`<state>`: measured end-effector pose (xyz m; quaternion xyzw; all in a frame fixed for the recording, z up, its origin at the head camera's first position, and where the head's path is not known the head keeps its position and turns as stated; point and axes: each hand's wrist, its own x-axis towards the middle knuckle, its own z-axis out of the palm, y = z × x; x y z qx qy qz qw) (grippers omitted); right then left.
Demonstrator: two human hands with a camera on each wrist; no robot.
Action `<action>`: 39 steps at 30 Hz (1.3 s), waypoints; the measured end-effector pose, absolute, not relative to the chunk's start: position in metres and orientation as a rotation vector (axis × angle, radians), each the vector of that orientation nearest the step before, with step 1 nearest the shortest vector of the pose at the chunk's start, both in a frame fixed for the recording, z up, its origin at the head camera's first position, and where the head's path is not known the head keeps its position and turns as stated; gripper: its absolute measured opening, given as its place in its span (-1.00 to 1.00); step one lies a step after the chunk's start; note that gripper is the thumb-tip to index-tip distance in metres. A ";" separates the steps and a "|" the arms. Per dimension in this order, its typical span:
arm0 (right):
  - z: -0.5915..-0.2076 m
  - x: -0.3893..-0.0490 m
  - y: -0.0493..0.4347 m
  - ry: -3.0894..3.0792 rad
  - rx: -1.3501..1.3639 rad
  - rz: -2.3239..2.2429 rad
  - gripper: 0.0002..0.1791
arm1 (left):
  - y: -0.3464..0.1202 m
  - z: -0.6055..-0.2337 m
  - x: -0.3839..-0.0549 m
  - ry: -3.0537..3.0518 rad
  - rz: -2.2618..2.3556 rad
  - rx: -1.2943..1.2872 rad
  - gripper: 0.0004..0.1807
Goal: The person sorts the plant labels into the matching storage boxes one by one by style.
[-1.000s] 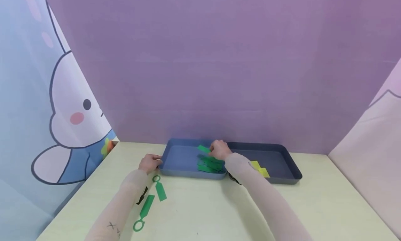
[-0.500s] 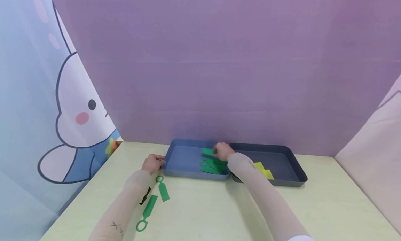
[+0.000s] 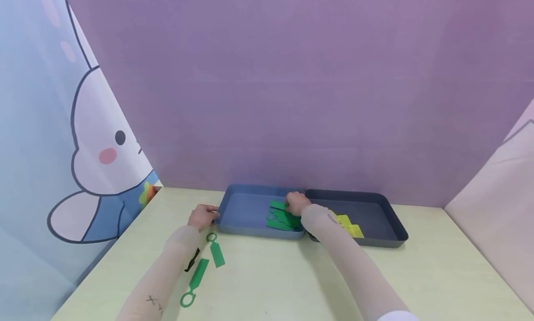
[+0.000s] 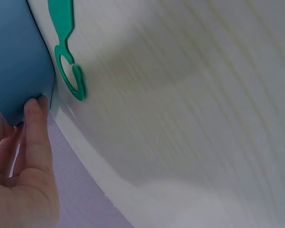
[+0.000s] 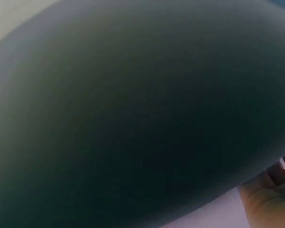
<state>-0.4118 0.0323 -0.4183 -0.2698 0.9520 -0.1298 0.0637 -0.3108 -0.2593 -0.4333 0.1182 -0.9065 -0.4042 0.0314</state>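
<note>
In the head view my left hand [image 3: 203, 216] holds the left side of a shallow blue tray [image 3: 244, 208]. The left wrist view shows the fingers and thumb of that hand [image 4: 31, 156] at the tray's corner [image 4: 21, 61]. My right hand [image 3: 297, 202] reaches into the tray's right end, fingers curled at a flat green tag [image 3: 277, 204]; its fingertips are partly hidden. Below it lies a pile of green tags [image 3: 283, 219] with ring ends. Something dark and blurred fills most of the right wrist view, with part of the right hand [image 5: 270, 199] at lower right.
A dark grey tray [image 3: 367, 214] with yellow tags [image 3: 348, 223] adjoins the blue one on the right. Two green ring tags [image 3: 217, 254] [image 3: 198, 273] lie on the pale table [image 3: 267, 279] by the left forearm. A purple cloth [image 3: 292, 89] hangs behind.
My right hand has lowered the green tag from above the pile onto it, at the tray's right end. The left hand keeps its place on the tray. The view has shifted slightly.
</note>
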 end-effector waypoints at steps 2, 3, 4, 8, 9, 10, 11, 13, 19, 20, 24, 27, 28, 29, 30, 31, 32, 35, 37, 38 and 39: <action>-0.420 -0.412 0.033 2.876 -0.810 -0.378 -0.79 | -0.261 -0.434 -0.311 -2.790 -1.255 0.368 -0.65; -0.421 -0.413 0.033 2.876 -0.810 -0.374 -0.80 | -0.261 -0.435 -0.311 -2.791 -1.259 0.362 -0.65; -0.422 -0.413 0.033 2.877 -0.808 -0.372 -0.80 | -0.261 -0.436 -0.312 -2.791 -1.261 0.361 -0.64; -0.425 -0.415 0.033 2.887 -0.795 -0.343 -0.80 | -0.263 -0.438 -0.315 -2.787 -1.283 0.351 -0.65; -0.426 -0.416 0.033 2.891 -0.791 -0.335 -0.80 | -0.263 -0.439 -0.316 -2.787 -1.291 0.352 -0.65; -0.426 -0.416 0.032 2.895 -0.786 -0.327 -0.80 | -0.264 -0.440 -0.317 -2.786 -1.298 0.353 -0.66; -0.427 -0.416 0.032 2.899 -0.783 -0.319 -0.80 | -0.266 -0.441 -0.319 -2.777 -1.304 0.331 -0.67; -0.428 -0.417 0.031 2.909 -0.777 -0.311 -0.82 | -0.269 -0.443 -0.320 -2.779 -1.311 0.319 -0.68; -0.426 -0.416 0.030 2.926 -0.775 -0.302 -0.85 | -0.267 -0.441 -0.318 -2.782 -1.296 0.332 -0.68; -0.426 -0.415 0.030 2.925 -0.774 -0.303 -0.85 | -0.266 -0.439 -0.317 -2.780 -1.291 0.340 -0.67; -0.426 -0.416 0.030 2.924 -0.773 -0.302 -0.83 | -0.259 -0.432 -0.310 -2.792 -1.264 0.359 -0.66; -0.427 -0.417 0.031 2.927 -0.773 -0.292 -0.81 | -0.258 -0.431 -0.309 -2.797 -1.250 0.350 -0.65; -0.427 -0.417 0.031 2.929 -0.772 -0.290 -0.81 | -0.258 -0.431 -0.310 -2.795 -1.254 0.350 -0.65; -0.427 -0.417 0.031 2.932 -0.771 -0.287 -0.81 | -0.259 -0.432 -0.311 -2.792 -1.257 0.350 -0.65; -0.427 -0.416 0.031 2.931 -0.770 -0.289 -0.82 | -0.259 -0.433 -0.311 -2.791 -1.260 0.350 -0.65; -0.426 -0.415 0.031 2.929 -0.769 -0.295 -0.81 | -0.259 -0.433 -0.312 -2.791 -1.262 0.351 -0.65; -0.425 -0.414 0.031 2.928 -0.768 -0.302 -0.82 | -0.260 -0.434 -0.312 -2.791 -1.259 0.351 -0.65; -0.421 -0.411 0.032 2.915 -0.771 -0.320 -0.80 | -0.260 -0.434 -0.312 -2.791 -1.254 0.357 -0.65; -0.420 -0.410 0.032 2.904 -0.775 -0.330 -0.78 | -0.260 -0.434 -0.311 -2.791 -1.251 0.359 -0.65; -0.419 -0.410 0.032 2.899 -0.776 -0.337 -0.78 | -0.260 -0.434 -0.311 -2.792 -1.249 0.359 -0.65; -0.419 -0.409 0.032 2.897 -0.778 -0.341 -0.77 | -0.261 -0.434 -0.311 -2.793 -1.250 0.360 -0.65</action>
